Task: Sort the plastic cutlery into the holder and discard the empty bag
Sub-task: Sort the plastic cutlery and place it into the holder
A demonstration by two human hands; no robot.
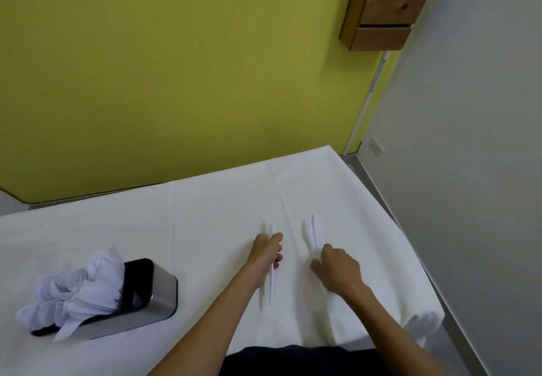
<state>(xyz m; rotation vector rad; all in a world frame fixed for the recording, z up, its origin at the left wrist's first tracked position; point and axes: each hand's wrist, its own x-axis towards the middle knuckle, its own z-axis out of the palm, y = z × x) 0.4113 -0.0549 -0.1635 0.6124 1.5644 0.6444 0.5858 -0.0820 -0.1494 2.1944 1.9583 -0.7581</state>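
Holder (pixel 152 293): metal box w/ black inner rim, on the table's left side, seen tilted by the wide lens. It's stuffed w/ white plastic cutlery (pixel 79 290): spoons bunched at the left end, forks poking out toward the near edge, more pieces piled behind. Pile sticks well above the rim. The end nearest the hands looks empty, black inside showing. Can't tell how many compartments.

Left hand (pixel 265 255), mid-table, is clenched around thin white pieces (pixel 272 281); handles run back toward the person, tips show just past the knuckles. Type too pale to tell, prob knives. Right hand (pixel 337 267) is just beside it, apart, palm down, fingers curled onto a second small bunch (pixel 313 233) whose ends fan away from the person. Can't tell if it's a full grip or just pressing down on the cloth. Both bunches are well apart from the holder; nothing lies between them and it.

No bag visible in this view.

Table (pixel 205 214) covered w/ white cloth, creased down the middle, draped over the right edge. Yellow-green wall behind, grey wall on the right. Wooden drawer unit (pixel 387 6) is mounted up at the corner. A white strip runs down the corner, and there's a wall socket (pixel 377 147) low on the grey wall. Dark clothing at the bottom edge.
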